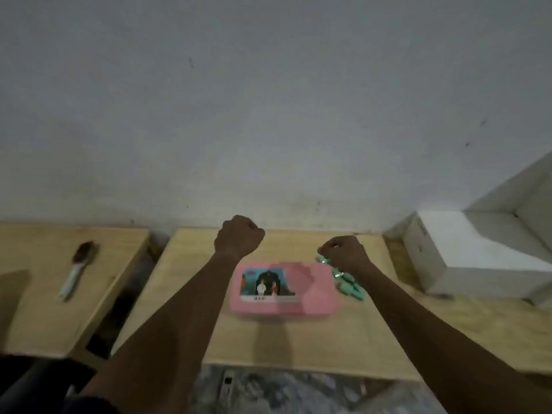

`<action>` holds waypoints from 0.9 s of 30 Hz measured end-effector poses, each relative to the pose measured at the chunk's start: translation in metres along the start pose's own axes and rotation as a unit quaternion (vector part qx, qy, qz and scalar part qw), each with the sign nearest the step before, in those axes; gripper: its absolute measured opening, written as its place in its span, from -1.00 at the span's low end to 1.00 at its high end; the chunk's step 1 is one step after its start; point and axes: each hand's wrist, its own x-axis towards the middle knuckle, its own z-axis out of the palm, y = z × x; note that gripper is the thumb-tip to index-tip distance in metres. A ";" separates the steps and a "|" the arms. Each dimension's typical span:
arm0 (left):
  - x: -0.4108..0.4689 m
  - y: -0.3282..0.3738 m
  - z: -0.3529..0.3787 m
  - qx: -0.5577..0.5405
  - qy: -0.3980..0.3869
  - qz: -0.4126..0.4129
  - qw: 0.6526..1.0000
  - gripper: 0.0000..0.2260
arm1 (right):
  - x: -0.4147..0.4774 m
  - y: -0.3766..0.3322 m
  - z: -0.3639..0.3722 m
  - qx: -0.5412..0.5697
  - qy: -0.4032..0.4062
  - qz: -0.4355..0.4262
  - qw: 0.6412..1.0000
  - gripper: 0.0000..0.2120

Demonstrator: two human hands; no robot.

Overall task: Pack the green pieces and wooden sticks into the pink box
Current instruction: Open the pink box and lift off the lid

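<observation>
Head view: two hands held over a closed pink box, green pieces beside it.

In the head view, the pink box [283, 289] is seen lying flat on the wooden surface [298, 339], its pictured lid shut. The green pieces [348, 283] are heaped just beside its right edge, partly hidden by the right forearm. The left hand [239, 236] is curled into a fist beyond the box, with nothing visible in it. The right hand [343, 253] is closed over the far end of the green pieces; it seems to be gripping one, though blur leaves this uncertain. No wooden sticks can be made out. A brush [78, 268] is left on a separate surface to the left, and a white box [472, 249] at the right. Packing is judged barely begun: the lid must be opened before anything is placed inside.
</observation>
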 end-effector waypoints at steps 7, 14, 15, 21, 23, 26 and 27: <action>-0.021 -0.136 0.068 0.018 -0.073 -0.187 0.980 -0.40 | 0.016 0.078 0.076 -0.157 0.063 0.099 0.981 -0.47; -0.007 -0.145 0.093 -0.081 -0.024 -0.190 0.978 -0.57 | 0.026 0.085 0.090 -0.165 0.068 0.151 0.972 -0.38; -0.004 -0.145 0.096 -0.076 -0.026 -0.194 0.978 -0.56 | 0.029 0.086 0.089 -0.158 0.061 0.157 0.973 -0.35; 0.007 -0.151 0.098 -0.027 -0.061 -0.214 0.975 -0.50 | 0.028 0.098 0.076 -0.137 0.006 0.154 0.979 -0.42; 0.009 -0.152 0.096 -0.047 -0.067 -0.218 0.973 -0.49 | 0.024 0.099 0.073 -0.120 -0.007 0.162 0.979 -0.50; 0.014 -0.153 0.092 -0.048 -0.088 -0.224 0.969 -0.44 | 0.023 0.100 0.073 -0.134 -0.016 0.153 0.979 -0.54; 0.016 -0.154 0.090 -0.039 -0.103 -0.226 0.968 -0.38 | 0.023 0.100 0.074 -0.137 -0.017 0.150 0.979 -0.54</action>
